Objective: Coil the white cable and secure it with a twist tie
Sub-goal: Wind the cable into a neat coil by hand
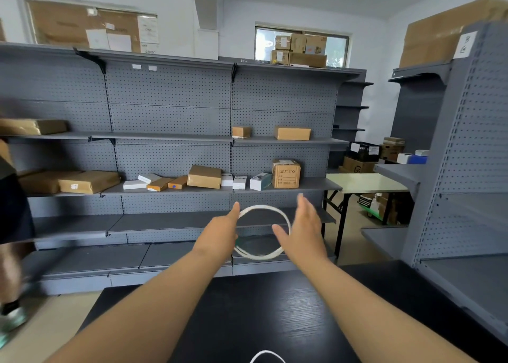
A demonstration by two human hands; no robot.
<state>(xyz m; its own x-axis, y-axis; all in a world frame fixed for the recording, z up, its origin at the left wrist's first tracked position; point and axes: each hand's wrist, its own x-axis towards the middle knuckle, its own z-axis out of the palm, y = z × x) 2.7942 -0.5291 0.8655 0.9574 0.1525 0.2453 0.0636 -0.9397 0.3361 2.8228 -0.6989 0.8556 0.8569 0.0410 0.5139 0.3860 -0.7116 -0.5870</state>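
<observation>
The white cable (263,207) forms a round loop of about two turns, held up in the air above the far edge of the black table (247,307). My left hand (220,232) holds the loop's left side; one finger points up along it and the other fingers are hidden behind the hand. My right hand (303,225) is at the loop's right side, fingers straight and thumb spread, the cable running across the base of the thumb. A short arc of the white cable's loose end (266,354) shows at the bottom edge. No twist tie is visible.
Grey pegboard shelving (170,115) with cardboard boxes (286,173) fills the wall ahead. Another grey shelf unit (467,170) stands close on the right. A pale folding table (365,182) is behind it. Part of another person (11,225) is at the left edge.
</observation>
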